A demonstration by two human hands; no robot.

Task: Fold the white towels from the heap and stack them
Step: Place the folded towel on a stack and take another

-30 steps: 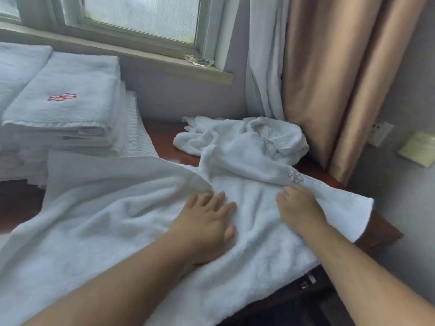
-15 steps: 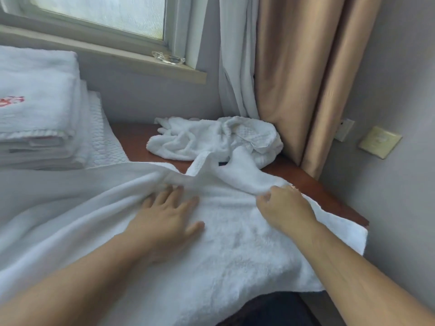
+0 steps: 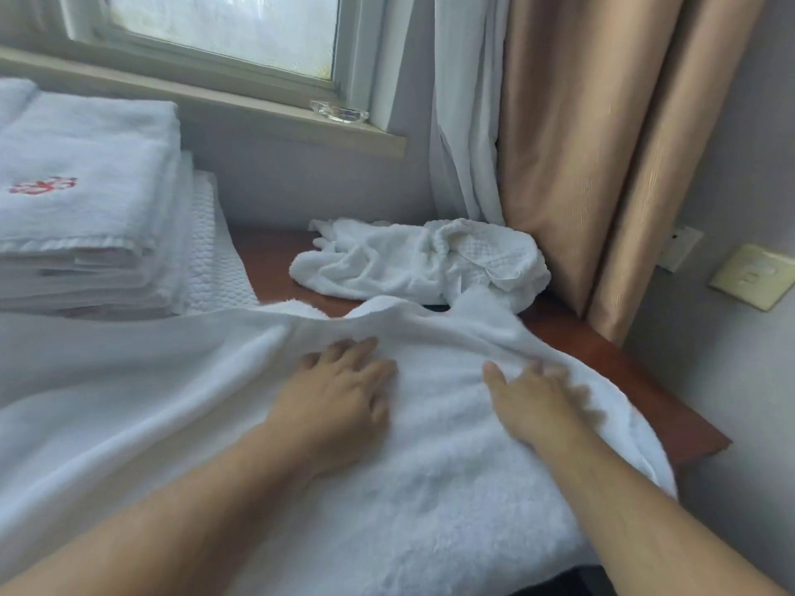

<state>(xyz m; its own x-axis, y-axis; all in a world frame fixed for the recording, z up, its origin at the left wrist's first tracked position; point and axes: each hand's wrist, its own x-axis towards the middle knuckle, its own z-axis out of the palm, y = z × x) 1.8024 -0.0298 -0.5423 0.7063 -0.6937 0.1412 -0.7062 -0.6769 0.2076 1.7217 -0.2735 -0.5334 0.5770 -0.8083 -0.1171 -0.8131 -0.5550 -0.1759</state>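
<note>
Both forearms reach forward, side by side; left grip (image 3: 340, 393) flat, palm down, fingers spread; right grip (image 3: 537, 400) palm down, fingers blurred.

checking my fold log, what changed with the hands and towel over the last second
The right hand, which was gripping a fold of the spread towel a second ago, has let go and now lies open on it, fingers blurred by motion. The left hand stays flat on the towel. The crumpled heap and the folded stack are unchanged.
</note>
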